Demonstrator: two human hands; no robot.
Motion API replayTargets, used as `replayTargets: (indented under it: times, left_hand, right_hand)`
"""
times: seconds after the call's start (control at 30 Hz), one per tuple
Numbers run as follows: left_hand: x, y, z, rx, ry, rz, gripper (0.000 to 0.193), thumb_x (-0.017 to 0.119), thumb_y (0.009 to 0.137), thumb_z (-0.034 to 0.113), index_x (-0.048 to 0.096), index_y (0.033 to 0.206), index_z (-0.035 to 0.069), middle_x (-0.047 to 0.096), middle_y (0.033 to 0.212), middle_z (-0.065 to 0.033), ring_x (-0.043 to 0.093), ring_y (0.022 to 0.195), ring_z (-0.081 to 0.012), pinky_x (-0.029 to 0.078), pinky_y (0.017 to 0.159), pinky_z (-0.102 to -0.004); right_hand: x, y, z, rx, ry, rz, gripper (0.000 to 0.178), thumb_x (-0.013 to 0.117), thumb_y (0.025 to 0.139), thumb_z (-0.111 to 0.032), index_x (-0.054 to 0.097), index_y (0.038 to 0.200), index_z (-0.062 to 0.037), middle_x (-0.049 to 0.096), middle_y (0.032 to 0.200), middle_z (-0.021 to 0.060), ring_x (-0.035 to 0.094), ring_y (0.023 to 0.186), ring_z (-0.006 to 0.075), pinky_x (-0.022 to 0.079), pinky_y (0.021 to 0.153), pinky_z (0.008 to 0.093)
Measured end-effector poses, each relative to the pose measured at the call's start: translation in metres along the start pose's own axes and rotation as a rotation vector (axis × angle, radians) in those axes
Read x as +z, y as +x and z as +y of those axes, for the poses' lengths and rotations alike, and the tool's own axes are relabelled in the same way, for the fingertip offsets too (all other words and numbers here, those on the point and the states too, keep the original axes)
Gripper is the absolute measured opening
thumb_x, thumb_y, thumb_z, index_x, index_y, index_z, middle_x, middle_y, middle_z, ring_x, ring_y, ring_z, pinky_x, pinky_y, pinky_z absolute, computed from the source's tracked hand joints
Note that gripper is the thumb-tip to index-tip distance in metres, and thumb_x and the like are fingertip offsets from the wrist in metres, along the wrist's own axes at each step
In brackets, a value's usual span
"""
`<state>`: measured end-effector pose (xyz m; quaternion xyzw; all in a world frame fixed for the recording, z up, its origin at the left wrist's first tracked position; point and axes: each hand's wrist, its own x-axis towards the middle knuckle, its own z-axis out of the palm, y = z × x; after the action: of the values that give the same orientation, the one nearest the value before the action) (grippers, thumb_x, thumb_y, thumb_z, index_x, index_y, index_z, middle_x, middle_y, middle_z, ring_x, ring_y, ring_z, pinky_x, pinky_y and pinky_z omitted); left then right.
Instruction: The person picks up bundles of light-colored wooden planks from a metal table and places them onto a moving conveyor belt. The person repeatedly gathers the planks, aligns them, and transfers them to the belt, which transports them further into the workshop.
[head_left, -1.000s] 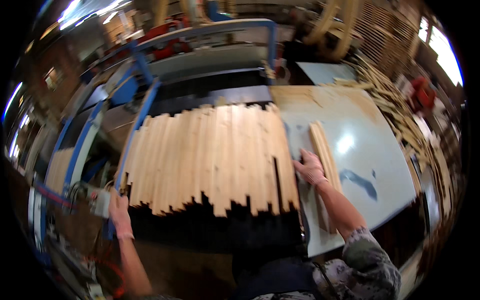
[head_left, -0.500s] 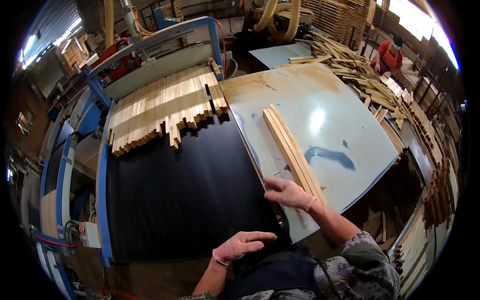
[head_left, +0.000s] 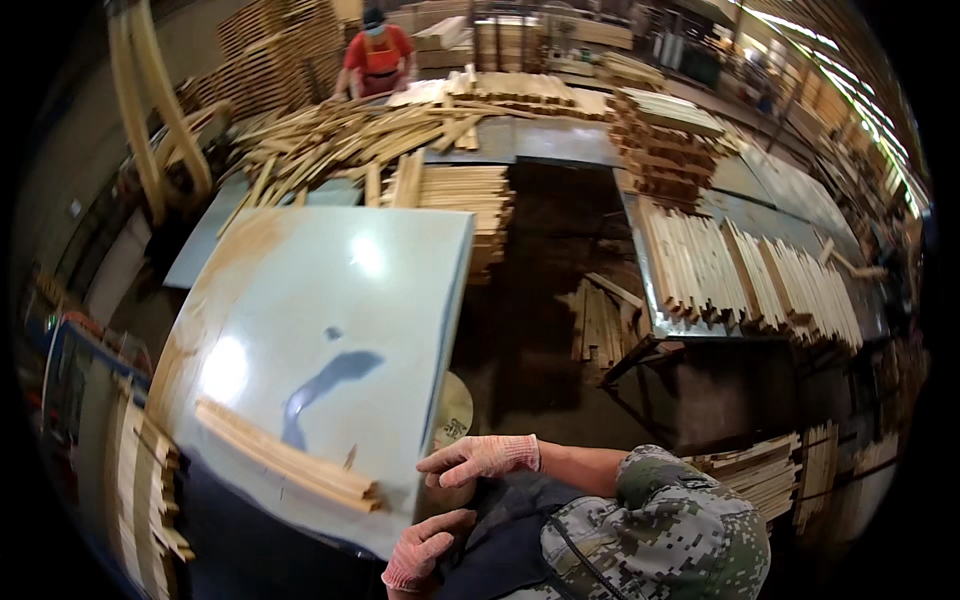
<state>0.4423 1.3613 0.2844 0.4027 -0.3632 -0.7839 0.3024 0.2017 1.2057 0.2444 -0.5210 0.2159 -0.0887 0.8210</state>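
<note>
My right hand, in a pale knitted glove, reaches past the right edge of the metal-topped table with its fingers stretched out and nothing in them. Below it, close to my body, my gloved left hand holds nothing, its thumb and fingers apart. A few long wooden strips lie side by side on the near part of the table, left of both hands and touched by neither.
Wooden strips in rows lie at the lower left. A loose strip heap covers the far table, where a person in red stands. More strips sit on the right-hand table. A round stool stands beside the near table.
My view has swung to the right, away from the black conveyor bed. My right hand has left the strips' side for the table's right edge; my left hand stays near my body.
</note>
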Motion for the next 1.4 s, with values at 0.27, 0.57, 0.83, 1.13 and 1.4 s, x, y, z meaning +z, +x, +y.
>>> replayTargets:
  times: [0.27,0.57,0.83,1.13,1.4]
  left_hand:
    - [0.071,0.186,0.015,0.01,0.124,-0.064,0.066,0.074,0.1,0.035,0.062,0.147,-0.01,0.069,0.145,-0.022,0.065,0.136,-0.0317,0.046,0.122,-0.0445]
    - [0.145,0.38,0.034,-0.252,0.256,-0.235,0.054,0.072,0.104,0.018,0.061,0.15,-0.007,0.072,0.142,-0.0175,0.067,0.132,-0.0234,0.049,0.117,-0.0354]
    - [0.136,0.533,0.062,-0.36,0.245,-0.226,0.05,0.075,0.104,0.015,0.063,0.148,-0.007,0.074,0.138,-0.0149,0.069,0.127,-0.021,0.051,0.114,-0.0332]
    - [0.103,0.728,0.16,-0.252,0.243,-0.186,0.052,0.074,0.105,0.019,0.063,0.15,-0.005,0.074,0.139,-0.0145,0.069,0.128,-0.0204,0.052,0.113,-0.0334]
    - [0.1,0.871,0.24,-0.217,0.449,-0.268,0.054,0.074,0.106,0.028,0.064,0.15,-0.002,0.073,0.141,-0.014,0.066,0.132,-0.0208,0.049,0.115,-0.0337]
  right_hand:
    - [-0.128,-0.139,0.064,0.131,0.011,0.524,0.071,0.073,0.105,-0.035,0.05,0.164,-0.0032,0.068,0.147,0.0111,0.064,0.121,0.0175,0.053,0.106,0.0337]
    - [-0.207,-0.265,0.113,0.044,0.252,0.975,0.071,0.073,0.103,-0.031,0.05,0.163,0.0007,0.07,0.143,0.0107,0.065,0.12,0.0168,0.053,0.104,0.0323]
    - [-0.288,-0.286,0.16,0.229,0.514,1.191,0.072,0.075,0.098,-0.04,0.059,0.156,0.0005,0.074,0.114,0.0058,0.064,0.094,0.0142,0.055,0.084,0.0299]
    - [-0.471,-0.293,0.196,0.6,-0.344,1.131,0.052,0.072,0.099,-0.041,0.075,0.126,0.0031,0.075,0.1,0.0099,0.068,0.083,0.0239,0.056,0.075,0.037]
    - [-0.619,-0.303,0.108,0.532,0.495,1.397,0.064,0.075,0.101,-0.038,0.063,0.15,0.0018,0.075,0.113,0.0102,0.068,0.089,0.0194,0.056,0.078,0.034]
